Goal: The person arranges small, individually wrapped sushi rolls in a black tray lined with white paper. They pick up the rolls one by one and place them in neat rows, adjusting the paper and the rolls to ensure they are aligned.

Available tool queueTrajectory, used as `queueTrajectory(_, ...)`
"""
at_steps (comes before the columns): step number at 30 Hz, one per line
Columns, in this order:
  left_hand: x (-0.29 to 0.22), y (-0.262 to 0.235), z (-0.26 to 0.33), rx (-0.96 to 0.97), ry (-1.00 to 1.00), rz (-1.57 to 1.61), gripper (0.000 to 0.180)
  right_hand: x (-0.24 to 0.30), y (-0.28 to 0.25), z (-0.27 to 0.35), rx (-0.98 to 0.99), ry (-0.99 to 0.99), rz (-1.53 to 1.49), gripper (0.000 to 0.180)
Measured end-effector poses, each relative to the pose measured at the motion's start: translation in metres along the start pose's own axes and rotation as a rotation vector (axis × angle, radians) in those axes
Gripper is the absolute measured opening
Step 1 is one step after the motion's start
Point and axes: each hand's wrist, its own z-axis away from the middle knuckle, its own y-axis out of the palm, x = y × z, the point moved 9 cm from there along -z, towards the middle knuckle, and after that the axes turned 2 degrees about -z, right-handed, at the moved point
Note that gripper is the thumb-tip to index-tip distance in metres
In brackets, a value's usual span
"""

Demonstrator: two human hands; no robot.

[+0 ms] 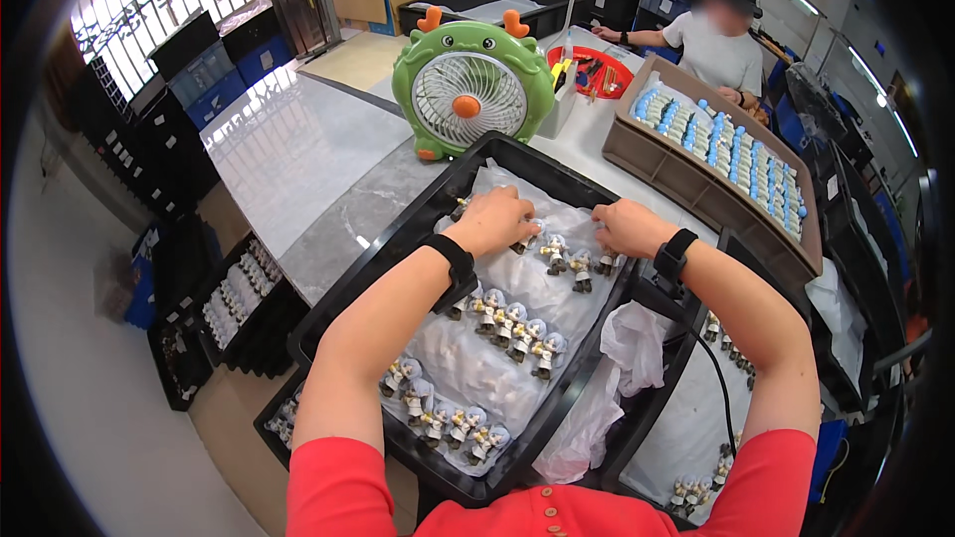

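1. The left hand (pixel 494 220) bends over the upper row of figurines (pixel 554 253), fingers drawn close; whether it grips one, I cannot tell.
2. The right hand (pixel 635 230) curls its fingers narrowly at that row's right end; its grip is unclear too.
3. The figurines lie in rows on white plastic (pixel 473 353) inside a black tray (pixel 559 174).
4. A green fan (pixel 468 106) stands just beyond.

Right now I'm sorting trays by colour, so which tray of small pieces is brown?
The brown tray nearest the co-worker in white, holding rows of blue-and-white pieces; the others, like the lined tray beneath the left hand, are black.
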Motion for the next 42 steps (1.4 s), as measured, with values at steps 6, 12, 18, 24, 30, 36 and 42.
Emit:
queueTrajectory(6, 0.041, -0.001, -0.031, -0.153, -0.033, -0.010, 0.032, 0.016, 0.007, -0.014, -0.032, -0.111, 0.074, 0.021)
queueTrajectory(12, 0.050, 0.001, -0.049, -0.221, 0.009, -0.018, 0.008, 0.016, 0.014, -0.006, -0.017, -0.108, 0.103, 0.018)
queueTrajectory(18, 0.044, -0.012, -0.029, -0.228, 0.180, 0.073, 0.007, 0.020, 0.018, 0.010, 0.012, -0.177, 0.182, 0.019)
queueTrajectory(24, 0.046, -0.016, -0.028, -0.294, 0.118, 0.028, 0.009, 0.018, 0.015, 0.009, -0.006, -0.138, 0.156, 0.020)
queueTrajectory(30, 0.056, -0.005, -0.047, -0.280, -0.093, -0.023, 0.010, 0.002, 0.030, 0.010, 0.067, -0.058, 0.059, 0.022)
queueTrajectory(36, 0.047, -0.017, -0.026, -0.223, -0.068, -0.020, 0.035, 0.010, 0.009, 0.018, -0.057, -0.097, 0.008, 0.030)
queueTrajectory(42, 0.009, -0.027, 0.032, -0.010, 0.059, 0.022, 0.033, 0.038, -0.021, 0.038, -0.020, -0.168, -0.125, 0.038)
